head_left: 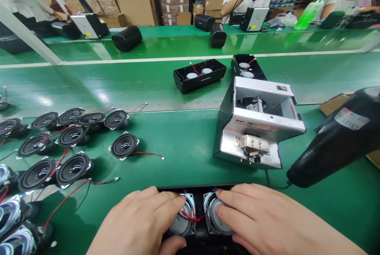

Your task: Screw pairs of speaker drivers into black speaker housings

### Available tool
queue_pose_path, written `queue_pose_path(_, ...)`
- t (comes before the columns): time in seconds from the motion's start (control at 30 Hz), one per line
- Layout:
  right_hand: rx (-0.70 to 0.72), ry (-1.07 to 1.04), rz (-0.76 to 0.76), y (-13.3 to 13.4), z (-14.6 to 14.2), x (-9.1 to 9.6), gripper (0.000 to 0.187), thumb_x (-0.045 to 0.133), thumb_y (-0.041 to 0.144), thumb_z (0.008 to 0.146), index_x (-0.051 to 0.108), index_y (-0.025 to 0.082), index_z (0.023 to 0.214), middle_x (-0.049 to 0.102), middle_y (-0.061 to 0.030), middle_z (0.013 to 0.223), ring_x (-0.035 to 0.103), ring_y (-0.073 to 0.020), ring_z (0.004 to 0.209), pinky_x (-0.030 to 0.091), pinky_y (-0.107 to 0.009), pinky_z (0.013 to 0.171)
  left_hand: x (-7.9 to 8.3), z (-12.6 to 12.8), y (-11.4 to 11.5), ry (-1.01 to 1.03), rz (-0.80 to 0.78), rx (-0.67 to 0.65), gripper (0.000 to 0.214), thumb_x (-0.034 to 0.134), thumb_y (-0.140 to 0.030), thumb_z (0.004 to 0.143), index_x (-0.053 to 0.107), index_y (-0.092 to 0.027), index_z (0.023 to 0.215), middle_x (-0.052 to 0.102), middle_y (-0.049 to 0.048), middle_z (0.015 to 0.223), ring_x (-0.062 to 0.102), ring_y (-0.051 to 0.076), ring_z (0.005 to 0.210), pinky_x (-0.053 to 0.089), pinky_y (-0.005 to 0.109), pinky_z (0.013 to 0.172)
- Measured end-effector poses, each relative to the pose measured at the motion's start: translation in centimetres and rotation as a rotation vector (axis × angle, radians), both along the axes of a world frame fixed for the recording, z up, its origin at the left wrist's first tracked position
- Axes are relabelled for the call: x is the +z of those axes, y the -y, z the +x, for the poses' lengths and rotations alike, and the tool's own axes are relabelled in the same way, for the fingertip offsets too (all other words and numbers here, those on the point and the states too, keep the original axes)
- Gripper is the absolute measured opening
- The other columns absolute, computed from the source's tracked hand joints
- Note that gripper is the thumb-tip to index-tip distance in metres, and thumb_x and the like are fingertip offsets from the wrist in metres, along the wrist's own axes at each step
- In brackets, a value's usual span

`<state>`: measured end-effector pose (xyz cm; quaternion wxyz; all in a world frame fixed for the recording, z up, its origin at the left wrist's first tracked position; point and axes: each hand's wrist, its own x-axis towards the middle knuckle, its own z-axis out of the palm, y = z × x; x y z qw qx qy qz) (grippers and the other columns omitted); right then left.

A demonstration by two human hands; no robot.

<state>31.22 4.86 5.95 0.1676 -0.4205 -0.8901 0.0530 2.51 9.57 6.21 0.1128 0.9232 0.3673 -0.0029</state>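
In front of me lies a black speaker housing (202,245), with two round speaker drivers seated in it, magnets facing up. My left hand (139,215) curls over the left driver (189,226), thumb at its near side and fingertips on its far rim. On the right driver (214,217), my right hand (258,213) presses with its fingers on the magnet and rim. Red wires (192,219) run across the gap between the drivers. Both hands partly cover the drivers and the housing's ends.
Several loose speaker drivers (124,145) with red leads lie at left. A metal WEI IN machine (258,128) stands beyond my right hand, beside a black cylindrical tool (329,144). Two housings, one nearer the middle (200,76), sit on the green line; people work across it.
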Motion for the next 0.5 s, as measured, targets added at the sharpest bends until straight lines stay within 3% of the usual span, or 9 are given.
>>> queue_pose_path(0.27, 0.014, -0.023, 0.011, 0.05, 0.21, -0.29, 0.049, 0.030, 0.020, 0.119, 0.076, 0.023, 0.104, 0.082, 0.0000, 0.102, 0.075, -0.0197, 0.086, 0.062, -0.036, 0.075, 0.05, 0.21, -0.02, 0.011, -0.032, 0.006, 0.059, 0.096, -0.027, 0.072, 0.077, -0.038, 0.126, 0.086, -0.0071, 0.122, 0.084, 0.026, 0.099, 0.071, 0.040, 0.086)
queue_pose_path(0.4, 0.022, -0.047, 0.040, -0.36, 0.08, -0.71, 0.060, 0.020, 0.030, 0.122, 0.077, 0.024, 0.104, 0.082, 0.0021, 0.098, 0.075, -0.0181, 0.084, 0.061, -0.036, 0.074, 0.22, 0.15, -0.06, 0.040, 0.050, -0.036, 0.063, 0.098, -0.027, 0.065, 0.076, -0.034, 0.124, 0.087, -0.0066, 0.118, 0.085, 0.027, 0.093, 0.072, 0.039, 0.078)
queue_pose_path(0.5, -0.001, -0.052, 0.011, -0.59, -0.02, -0.26, 0.059, 0.021, 0.031, 0.122, 0.075, 0.024, 0.099, 0.083, 0.0029, 0.101, 0.076, -0.0168, 0.089, 0.061, -0.035, 0.080, 0.31, -0.12, -0.07, 0.102, 0.138, -0.083, 0.062, 0.092, -0.022, 0.067, 0.075, -0.030, 0.126, 0.087, -0.0044, 0.121, 0.086, 0.028, 0.094, 0.074, 0.042, 0.083)
